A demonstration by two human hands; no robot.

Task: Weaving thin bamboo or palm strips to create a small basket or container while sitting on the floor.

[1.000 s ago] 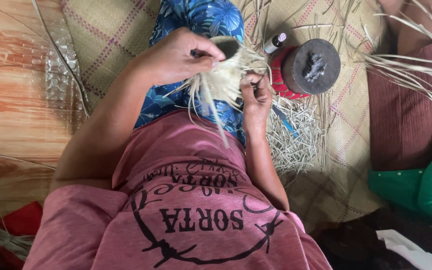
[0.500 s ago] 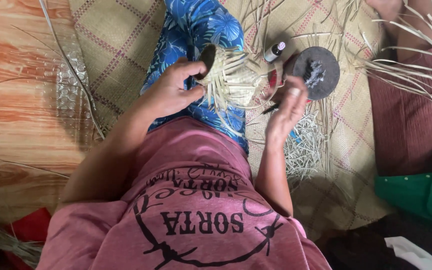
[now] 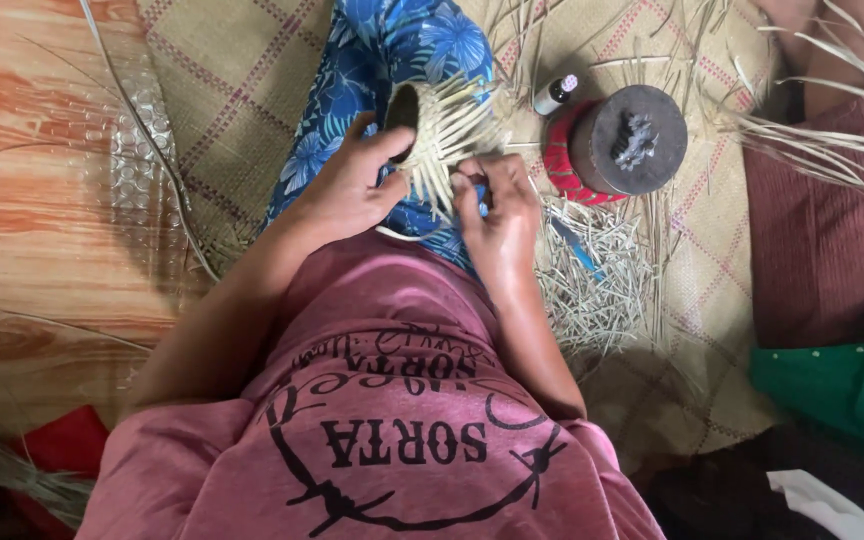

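Evidently light and springy, the small pale straw woven basket (image 3: 442,135) sits above the lap, left hand (image 3: 347,190) closed on its dark-cored rim, right hand (image 3: 497,215) pinching brittle loose strands.

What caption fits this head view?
Seated on a woven mat, left hand holds a small straw basket while right hand works its strands.

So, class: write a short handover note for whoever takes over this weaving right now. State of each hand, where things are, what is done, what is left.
Left hand: closed on the small woven piece, thumb at its dark opening.
Right hand: fingertips pinching a strand at the piece's lower edge.
The piece sits over the lap; a round dark-topped tin and a small bottle stand on the mat to the right, beside cut strand scraps.
Done: a woven part.
Left: loose strand ends stick out.
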